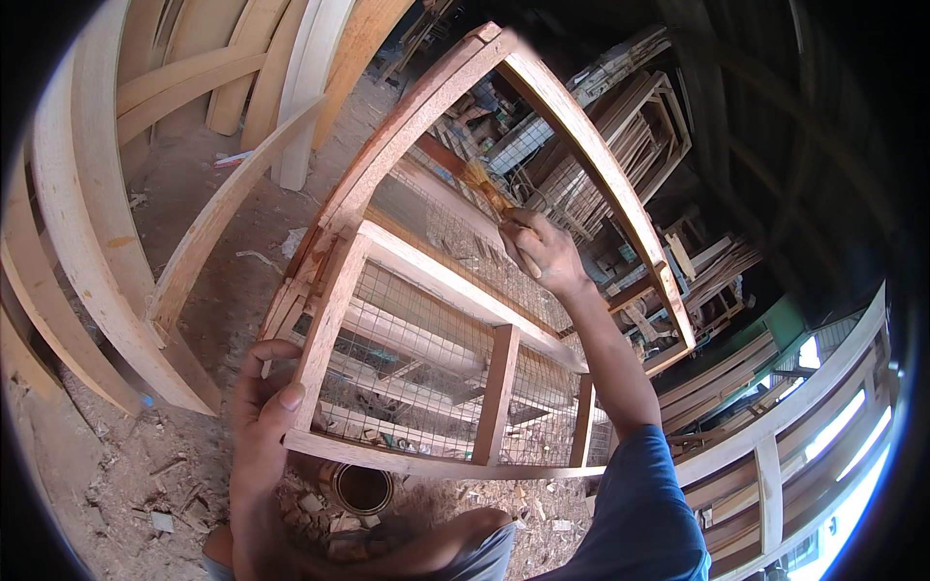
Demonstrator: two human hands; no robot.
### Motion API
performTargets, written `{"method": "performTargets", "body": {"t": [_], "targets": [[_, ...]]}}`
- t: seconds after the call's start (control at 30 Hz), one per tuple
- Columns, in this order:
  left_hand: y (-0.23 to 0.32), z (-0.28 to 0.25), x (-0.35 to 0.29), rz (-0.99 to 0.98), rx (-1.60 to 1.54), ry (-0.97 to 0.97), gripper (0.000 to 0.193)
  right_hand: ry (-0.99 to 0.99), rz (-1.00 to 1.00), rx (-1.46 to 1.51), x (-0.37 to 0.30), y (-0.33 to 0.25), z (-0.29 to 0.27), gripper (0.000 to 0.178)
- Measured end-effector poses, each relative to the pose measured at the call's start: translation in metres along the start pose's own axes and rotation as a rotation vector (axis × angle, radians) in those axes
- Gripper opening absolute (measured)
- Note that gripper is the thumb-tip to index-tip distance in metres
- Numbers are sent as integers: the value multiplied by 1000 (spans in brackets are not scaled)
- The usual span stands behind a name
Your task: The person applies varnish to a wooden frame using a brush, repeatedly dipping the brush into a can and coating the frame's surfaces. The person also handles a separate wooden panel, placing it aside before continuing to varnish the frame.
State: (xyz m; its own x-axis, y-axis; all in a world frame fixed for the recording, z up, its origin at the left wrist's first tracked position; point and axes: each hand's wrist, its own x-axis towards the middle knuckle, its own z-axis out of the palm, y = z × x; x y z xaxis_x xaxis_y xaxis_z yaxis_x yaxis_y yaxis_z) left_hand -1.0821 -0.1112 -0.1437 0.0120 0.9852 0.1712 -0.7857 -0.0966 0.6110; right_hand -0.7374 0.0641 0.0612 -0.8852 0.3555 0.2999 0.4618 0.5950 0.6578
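A wooden frame box (499, 392) with wire mesh (417, 339) stands tilted before me, its upper part a pale open wooden frame (581, 136). My left hand (266, 392) is closed round its near left upright, thumb on the front and fingers behind. My right hand (542, 250) reaches over the box, closed round the handle of a paintbrush (484, 186). The yellowish bristles point up and left, close to a reddish-brown strip inside the frame; whether they touch it I cannot tell. An open round tin (363, 489) stands on the ground below the box.
Long pale boards (87, 213) lean at the left. A slatted wooden frame (770, 494) stands at the right, and stacked timber (717, 281) lies behind it. Shavings and wood scraps (160, 523) cover the ground. My knees show at the lower edge.
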Motion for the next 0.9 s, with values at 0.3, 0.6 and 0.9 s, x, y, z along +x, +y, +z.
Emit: {"method": "performTargets", "body": {"t": [0.3, 0.6, 0.9], "targets": [[-2, 3, 0, 34, 1, 14, 40, -373, 76, -109, -20, 9, 6, 11], [0, 4, -2, 9, -32, 19, 35, -679, 237, -270, -65, -8, -31, 19], [-2, 1, -1, 15, -19, -11, 40, -462, 153, -241, 14, -23, 6, 19]]}}
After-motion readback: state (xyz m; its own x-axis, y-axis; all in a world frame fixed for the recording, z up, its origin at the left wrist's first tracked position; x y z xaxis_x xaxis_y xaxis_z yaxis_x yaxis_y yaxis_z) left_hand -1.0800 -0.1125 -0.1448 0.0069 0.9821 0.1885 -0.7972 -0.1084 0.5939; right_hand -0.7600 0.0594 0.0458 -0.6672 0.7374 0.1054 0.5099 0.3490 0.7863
